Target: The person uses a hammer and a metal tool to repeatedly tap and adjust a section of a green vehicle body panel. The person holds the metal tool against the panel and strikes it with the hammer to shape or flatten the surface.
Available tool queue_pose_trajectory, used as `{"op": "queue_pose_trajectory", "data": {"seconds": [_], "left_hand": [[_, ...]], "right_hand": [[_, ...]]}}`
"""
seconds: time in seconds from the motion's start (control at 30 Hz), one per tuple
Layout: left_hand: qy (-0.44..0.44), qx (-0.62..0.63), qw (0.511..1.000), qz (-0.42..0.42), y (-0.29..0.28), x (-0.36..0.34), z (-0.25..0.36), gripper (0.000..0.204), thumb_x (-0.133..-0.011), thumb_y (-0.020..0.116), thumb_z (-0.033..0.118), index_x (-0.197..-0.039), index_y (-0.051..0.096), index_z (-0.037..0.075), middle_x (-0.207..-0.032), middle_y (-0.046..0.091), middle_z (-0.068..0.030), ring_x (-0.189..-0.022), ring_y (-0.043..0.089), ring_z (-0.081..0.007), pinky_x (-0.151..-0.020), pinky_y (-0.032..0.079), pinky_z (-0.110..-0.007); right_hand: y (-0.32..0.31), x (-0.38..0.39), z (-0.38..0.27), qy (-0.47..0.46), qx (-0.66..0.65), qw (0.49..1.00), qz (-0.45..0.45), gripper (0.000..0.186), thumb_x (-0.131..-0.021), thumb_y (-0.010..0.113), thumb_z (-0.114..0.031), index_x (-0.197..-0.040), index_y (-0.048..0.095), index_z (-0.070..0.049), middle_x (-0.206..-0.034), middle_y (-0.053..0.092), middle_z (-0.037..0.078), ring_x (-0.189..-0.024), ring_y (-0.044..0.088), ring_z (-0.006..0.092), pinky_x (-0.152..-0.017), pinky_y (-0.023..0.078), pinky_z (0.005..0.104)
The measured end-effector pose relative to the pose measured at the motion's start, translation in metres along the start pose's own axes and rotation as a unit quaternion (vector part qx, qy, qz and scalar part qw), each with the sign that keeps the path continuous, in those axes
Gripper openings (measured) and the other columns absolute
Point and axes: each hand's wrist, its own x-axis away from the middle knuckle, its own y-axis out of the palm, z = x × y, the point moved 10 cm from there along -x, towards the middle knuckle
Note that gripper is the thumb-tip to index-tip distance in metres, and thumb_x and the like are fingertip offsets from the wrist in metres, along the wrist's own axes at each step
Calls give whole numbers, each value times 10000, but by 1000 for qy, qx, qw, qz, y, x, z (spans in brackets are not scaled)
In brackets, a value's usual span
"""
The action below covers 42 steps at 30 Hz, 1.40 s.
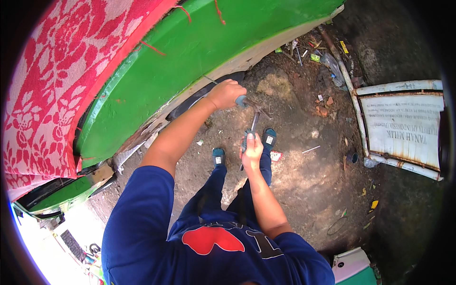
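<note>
Steel hammer [255,122], grey-gripped: one, in the right hand [252,149]. Fingers curled firmly round the grip, thumb laid along it; shaft rising from the fist with a slight rightward lean, butt end showing below. Head crosswise at the top, up and a little right of that hand.

Teal-handled tool [241,100]: one, in the left hand [225,95], which is clenched round it in a full fist. Thin rod emerging beyond the knuckles, up and leftward. Long axis slanting upper left to lower right, across the line of the hammer shaft.

Governing relation: handle end just beside the hammer head and roughly in line with it, up and left of the right hand. Contact between them: cannot tell.

Green panel [199,38]: above and left of the left hand, the nearer of the two; rod tip near its pale lower edge, contact unclear.

Patterned cloth [80,71], red and pink: far left of both hands.

White stick [311,149]: on the ground, right of the right hand.

Rust-edged signboard [401,126]: well right.
</note>
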Motion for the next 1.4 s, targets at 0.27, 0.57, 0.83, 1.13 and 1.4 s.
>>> {"op": "queue_pose_trajectory", "data": {"seconds": [0.27,0.57,0.83,1.13,1.4], "left_hand": [[-31,2,999,16,-14,-2,-12,133,-712,703,162,-788,594,160,-753,627,-34,-811,617,-264,-774,477,-390],[-44,19,998,41,-20,-3,-14,149,-682,709,109,-767,589,133,-740,626,-50,-778,602,-290,-746,481,-403],[-78,19,997,1,-5,-21,-26,122,-695,682,102,-782,603,135,-750,650,-62,-795,623,-306,-736,495,-428],[-86,-37,990,-108,21,-28,-28,120,-718,672,170,-825,632,133,-747,668,-96,-813,654,-323,-741,512,-437],[-81,-23,991,-106,24,-22,-24,95,-720,670,188,-779,626,128,-727,671,-102,-757,657,-336,-731,523,-448]], "right_hand": [[-5,-12,-5,11,-9,1000,3,345,-1024,517,-384,-939,548,-51,-660,553,40,-400,468,98,-347,375,250],[-16,-4,-22,-42,-53,997,31,385,-1039,464,-428,-962,523,-55,-621,514,42,-372,442,120,-330,362,270],[-12,-15,-32,-65,-109,992,8,405,-1025,503,-438,-937,534,-44,-621,527,23,-376,454,99,-328,350,242],[-8,-42,-19,23,-20,1000,-6,373,-1035,488,-413,-940,542,-57,-591,482,9,-377,431,92,-328,343,253],[-33,-26,-36,-1,-128,991,40,425,-1029,466,-460,-950,506,-45,-618,521,75,-356,440,132,-310,357,265]]}}
